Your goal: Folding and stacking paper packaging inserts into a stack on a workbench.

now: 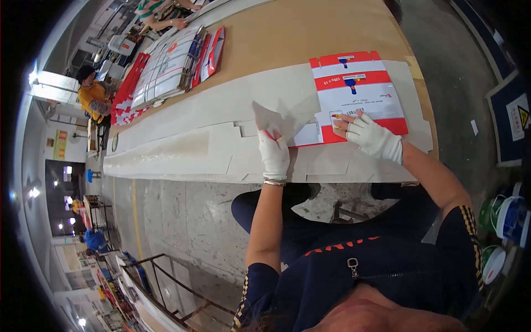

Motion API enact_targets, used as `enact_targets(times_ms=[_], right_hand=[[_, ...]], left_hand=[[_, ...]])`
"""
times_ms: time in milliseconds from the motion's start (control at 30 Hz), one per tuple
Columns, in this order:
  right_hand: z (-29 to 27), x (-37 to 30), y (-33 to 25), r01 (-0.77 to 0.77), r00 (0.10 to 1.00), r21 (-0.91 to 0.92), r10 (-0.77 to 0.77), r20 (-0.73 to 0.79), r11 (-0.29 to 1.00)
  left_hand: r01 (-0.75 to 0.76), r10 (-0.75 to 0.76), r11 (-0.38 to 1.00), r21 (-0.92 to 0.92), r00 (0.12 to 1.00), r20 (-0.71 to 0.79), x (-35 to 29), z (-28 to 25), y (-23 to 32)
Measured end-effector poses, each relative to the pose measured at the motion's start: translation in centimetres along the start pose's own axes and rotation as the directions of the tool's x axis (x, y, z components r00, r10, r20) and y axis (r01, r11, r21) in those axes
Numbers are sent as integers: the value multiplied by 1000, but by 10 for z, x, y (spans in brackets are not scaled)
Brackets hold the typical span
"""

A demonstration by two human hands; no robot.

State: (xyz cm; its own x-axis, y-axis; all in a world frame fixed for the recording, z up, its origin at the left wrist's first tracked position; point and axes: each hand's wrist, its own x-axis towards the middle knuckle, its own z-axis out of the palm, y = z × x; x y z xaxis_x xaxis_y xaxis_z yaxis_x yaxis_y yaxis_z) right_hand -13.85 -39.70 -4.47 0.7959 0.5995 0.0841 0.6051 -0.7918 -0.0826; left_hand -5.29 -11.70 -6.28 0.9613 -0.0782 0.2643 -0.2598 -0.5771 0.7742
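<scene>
A flat red and white printed carton blank with blue figures lies in front of me on the table. My right hand, in a white fingerless glove, rests on its near right part with the fingers stretched out. At its left side, my left hand, gloved the same way, grips a raised panel whose plain grey side shows. Some left fingers are hidden behind that panel. Beneath the blank lies a large grey cardboard sheet with cut edges.
Tied bundles of flat cartons and red cartons stand at the far left. A person in a striped top reaches over the far table end; another in yellow stands further left. Buckets sit on the right.
</scene>
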Motion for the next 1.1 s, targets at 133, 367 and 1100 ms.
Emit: enact_targets(times_ms=[133,367,1100], right_hand=[[-4,0,1,-50,990,-16,48,-132,999],[6,-1,1,-64,992,-94,53,-119,994],[29,-4,-10,-91,980,-242,43,-197,966]], left_hand=[[-431,438,899,-78,890,129,4,11,0],[-699,474,664,264,668,574,-4,6,20],[-592,293,607,530,786,543,-15,19,29]])
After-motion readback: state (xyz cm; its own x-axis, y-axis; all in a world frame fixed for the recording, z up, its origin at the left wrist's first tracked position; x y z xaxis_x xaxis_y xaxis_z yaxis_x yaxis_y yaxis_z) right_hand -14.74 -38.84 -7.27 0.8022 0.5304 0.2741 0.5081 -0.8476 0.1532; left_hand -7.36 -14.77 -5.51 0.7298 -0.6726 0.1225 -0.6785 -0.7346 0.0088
